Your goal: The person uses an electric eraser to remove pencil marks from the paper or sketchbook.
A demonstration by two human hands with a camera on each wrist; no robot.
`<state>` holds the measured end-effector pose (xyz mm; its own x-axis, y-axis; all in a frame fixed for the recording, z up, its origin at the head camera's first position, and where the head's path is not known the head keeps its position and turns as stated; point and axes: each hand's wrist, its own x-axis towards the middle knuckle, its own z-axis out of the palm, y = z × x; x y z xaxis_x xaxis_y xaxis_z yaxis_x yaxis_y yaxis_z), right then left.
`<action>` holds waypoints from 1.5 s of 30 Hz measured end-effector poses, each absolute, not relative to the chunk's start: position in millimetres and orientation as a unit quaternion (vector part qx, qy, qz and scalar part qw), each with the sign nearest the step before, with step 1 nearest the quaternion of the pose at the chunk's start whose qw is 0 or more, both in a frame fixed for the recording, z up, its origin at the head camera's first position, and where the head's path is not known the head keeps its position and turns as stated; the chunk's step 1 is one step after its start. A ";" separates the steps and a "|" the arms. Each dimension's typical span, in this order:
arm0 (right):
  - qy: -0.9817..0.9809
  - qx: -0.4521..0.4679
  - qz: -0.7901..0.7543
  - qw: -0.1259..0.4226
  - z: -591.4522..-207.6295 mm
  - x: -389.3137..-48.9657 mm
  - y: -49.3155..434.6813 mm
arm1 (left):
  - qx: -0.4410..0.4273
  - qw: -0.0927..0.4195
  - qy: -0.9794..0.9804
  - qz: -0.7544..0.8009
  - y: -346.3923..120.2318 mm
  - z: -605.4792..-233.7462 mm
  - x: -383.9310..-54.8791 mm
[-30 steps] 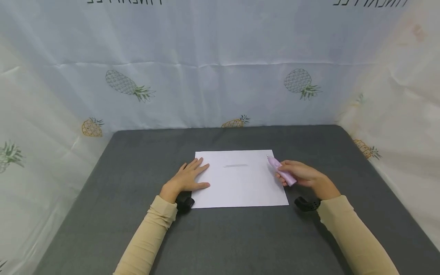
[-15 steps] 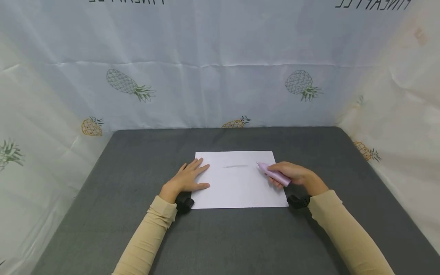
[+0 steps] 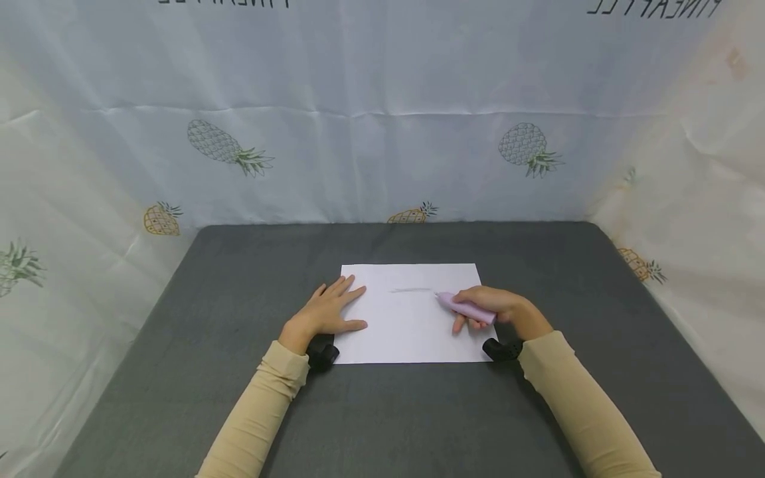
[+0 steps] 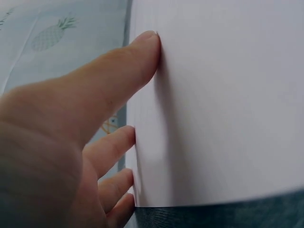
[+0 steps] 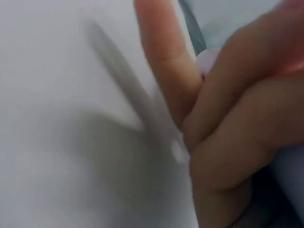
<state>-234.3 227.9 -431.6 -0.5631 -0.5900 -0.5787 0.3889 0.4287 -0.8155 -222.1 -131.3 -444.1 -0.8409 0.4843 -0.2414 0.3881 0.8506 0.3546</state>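
Observation:
A white sheet of paper [image 3: 406,332] lies on the dark grey table, with faint pencil strokes [image 3: 410,290] near its upper middle. My left hand [image 3: 325,312] is spread over the paper's left edge; in the left wrist view its thumb [image 4: 142,52] reaches across the sheet. Over the right part of the paper, my right hand [image 3: 499,305] grips a thick lilac pen-shaped tool, which looks like an electric eraser [image 3: 469,309]. Its narrow tip points left, close to the strokes' right end; contact with the paper cannot be told. Fingers [image 5: 228,118] hide most of it in the right wrist view.
The dark grey table [image 3: 370,418] extends around the sheet. A pale curtain [image 3: 370,159] printed with pineapples hangs behind the table and along both sides. Black wrist cameras [image 3: 323,356] sit below the hands.
My right hand has moved left over the paper with the lilac electric eraser, turning it flatter, its tip now near the pencil strokes. The left hand has stayed in place.

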 end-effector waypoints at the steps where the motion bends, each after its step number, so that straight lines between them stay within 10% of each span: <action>1: 0.708 -0.072 -0.530 0.462 -432.8 -233.8 227.0 | 0.230 0.163 0.948 0.147 -131.2 -444.5 -221.7; 45: 0.732 0.012 -0.519 0.441 -429.4 -245.2 209.4 | 0.229 0.162 0.949 0.145 -131.4 -443.3 -222.9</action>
<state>-245.2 209.4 -429.4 -0.6104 -0.4407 -0.6581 0.4752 0.4609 -0.7495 -222.9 -131.4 -443.3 -0.8427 0.4812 -0.2415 0.3869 0.8531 0.3500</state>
